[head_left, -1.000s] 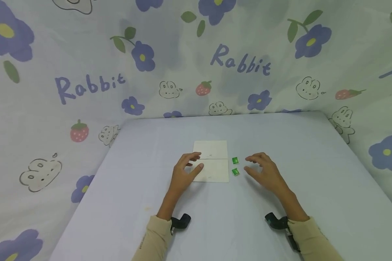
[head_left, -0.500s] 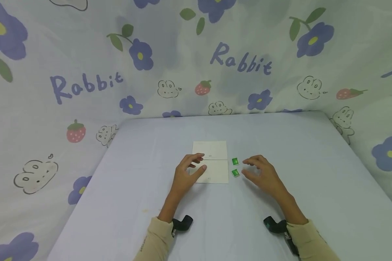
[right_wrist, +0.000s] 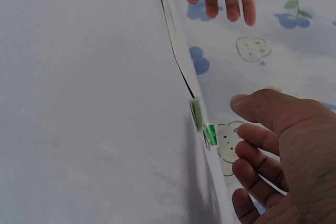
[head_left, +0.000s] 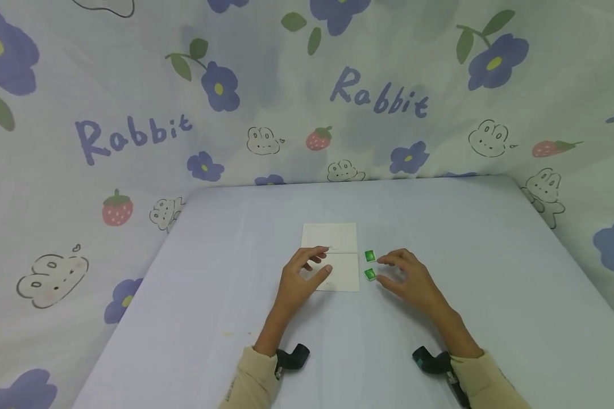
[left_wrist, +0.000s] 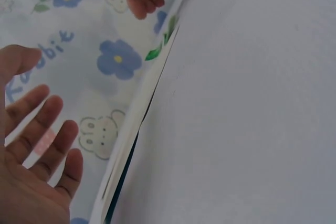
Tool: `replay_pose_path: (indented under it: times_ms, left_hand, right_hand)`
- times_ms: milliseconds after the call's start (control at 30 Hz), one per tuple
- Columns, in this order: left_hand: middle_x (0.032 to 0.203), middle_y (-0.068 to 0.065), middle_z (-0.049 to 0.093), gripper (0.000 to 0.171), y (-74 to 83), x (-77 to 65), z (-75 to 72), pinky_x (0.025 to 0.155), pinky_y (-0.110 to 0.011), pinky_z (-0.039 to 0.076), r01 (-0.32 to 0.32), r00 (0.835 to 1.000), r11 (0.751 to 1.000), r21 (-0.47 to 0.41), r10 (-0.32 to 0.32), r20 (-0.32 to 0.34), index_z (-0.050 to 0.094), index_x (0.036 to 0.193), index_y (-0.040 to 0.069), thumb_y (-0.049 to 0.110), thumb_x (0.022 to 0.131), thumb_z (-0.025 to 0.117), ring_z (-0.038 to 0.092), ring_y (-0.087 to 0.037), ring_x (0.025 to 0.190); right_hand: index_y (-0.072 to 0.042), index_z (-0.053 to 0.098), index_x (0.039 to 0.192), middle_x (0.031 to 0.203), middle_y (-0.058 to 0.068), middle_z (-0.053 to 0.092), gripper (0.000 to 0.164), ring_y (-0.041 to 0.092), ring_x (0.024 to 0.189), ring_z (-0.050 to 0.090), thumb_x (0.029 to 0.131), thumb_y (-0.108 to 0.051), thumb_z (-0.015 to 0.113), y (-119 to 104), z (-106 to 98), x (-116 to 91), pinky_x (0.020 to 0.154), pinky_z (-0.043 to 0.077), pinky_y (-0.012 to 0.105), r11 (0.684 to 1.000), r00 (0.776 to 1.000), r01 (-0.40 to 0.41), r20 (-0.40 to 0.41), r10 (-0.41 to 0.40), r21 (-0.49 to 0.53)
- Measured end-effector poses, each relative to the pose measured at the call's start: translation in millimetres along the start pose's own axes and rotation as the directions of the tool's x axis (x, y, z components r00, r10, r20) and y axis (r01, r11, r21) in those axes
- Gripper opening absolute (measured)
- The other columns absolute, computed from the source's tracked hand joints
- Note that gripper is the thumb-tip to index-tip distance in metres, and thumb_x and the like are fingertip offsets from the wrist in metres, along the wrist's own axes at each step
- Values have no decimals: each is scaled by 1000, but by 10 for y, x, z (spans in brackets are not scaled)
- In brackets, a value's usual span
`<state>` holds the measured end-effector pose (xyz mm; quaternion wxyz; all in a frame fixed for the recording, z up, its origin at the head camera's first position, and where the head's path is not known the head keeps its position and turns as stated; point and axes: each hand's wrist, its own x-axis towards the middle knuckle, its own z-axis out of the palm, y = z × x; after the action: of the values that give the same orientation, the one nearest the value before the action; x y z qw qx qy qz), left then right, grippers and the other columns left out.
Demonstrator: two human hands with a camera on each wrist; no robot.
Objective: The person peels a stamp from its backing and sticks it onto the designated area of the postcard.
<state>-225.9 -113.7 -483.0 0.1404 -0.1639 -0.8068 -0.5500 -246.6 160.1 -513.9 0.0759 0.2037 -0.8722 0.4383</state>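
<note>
Two off-white rectangles, either two cards or one folded sheet, lie edge to edge mid-table in the head view. Beside their right edge are two small flat green squares with pale borders, an upper one and a lower one. My left hand hovers over the left part of the near rectangle, fingers loosely bent, holding nothing. Just right of the green squares, my right hand holds nothing either. Its thumb and fingers are spread apart, and the right wrist view shows a gap between that hand and the squares.
A pale cloth covers the table. Behind and beside it hangs a white curtain printed with flowers, rabbits and strawberries. Black wrist-camera mounts sit at both cuffs of the beige sleeves.
Both hands have come slightly nearer the person. My left hand has shifted right over the off-white rectangles, and my right hand has moved left, closer to the green squares. Nothing was picked up.
</note>
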Motion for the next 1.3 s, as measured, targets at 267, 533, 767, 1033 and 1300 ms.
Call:
replay_pose_path:
  times_ms: [267,533,767,1033,1300]
  left_hand:
    - [116,-17,65,40,-37,3,53,84,-59,46,-11,1000,1000,-16,11,10,65,128,8,7,89,75,60,-36,104]
    - [115,-3,66,41,-268,39,55,85,-49,50,-35,999,999,22,34,34,64,131,23,25,92,75,61,-20,104]
    - [113,-1,66,45,-286,8,118,84,-45,51,-24,997,998,55,21,69,64,132,15,30,92,75,61,-17,104]
    - [112,-6,66,40,-160,2,199,85,-47,50,-25,998,999,32,23,63,65,131,18,24,92,75,61,-21,104]
    - [114,5,64,41,-254,15,313,85,-42,51,-33,996,998,45,29,90,64,130,25,32,92,75,60,-14,105]
  right_hand:
    - [-7,71,116,117,5,58,38,25,107,58,81,-11,85,13,30,-4,90,51,48,1000,1000,13,-15,-13,-17]
    - [-6,72,115,115,5,59,38,25,107,59,80,-10,85,9,51,40,89,52,48,999,999,31,-28,-31,-27]
    - [-6,72,113,113,5,59,38,25,104,59,78,-9,86,43,104,11,87,53,47,997,998,50,-31,-52,-64]
    - [-8,72,115,115,4,58,38,25,110,58,80,-14,86,50,141,19,91,52,45,998,1000,7,11,-7,-62]
    - [-6,72,115,115,6,58,38,27,111,57,80,-13,85,83,148,14,93,51,47,997,999,33,10,-32,-71]
